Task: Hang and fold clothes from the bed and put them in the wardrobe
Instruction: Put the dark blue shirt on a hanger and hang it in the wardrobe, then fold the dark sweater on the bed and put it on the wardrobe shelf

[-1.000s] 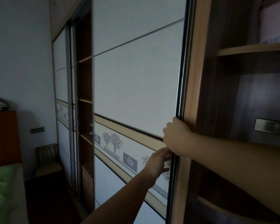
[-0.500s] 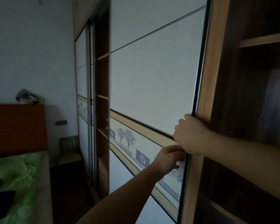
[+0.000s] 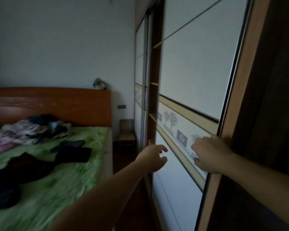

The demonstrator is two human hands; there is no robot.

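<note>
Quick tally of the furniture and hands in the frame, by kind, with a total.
Orange-brown wooden bed with green sheet: 1
Small wooden chair by the far wall: 1
White sliding wardrobe door panels: 2 (near, far)
Bare hands: 2 (left hand, right hand)
Total: 6

Dim; motion-blurred; edges distorted
</note>
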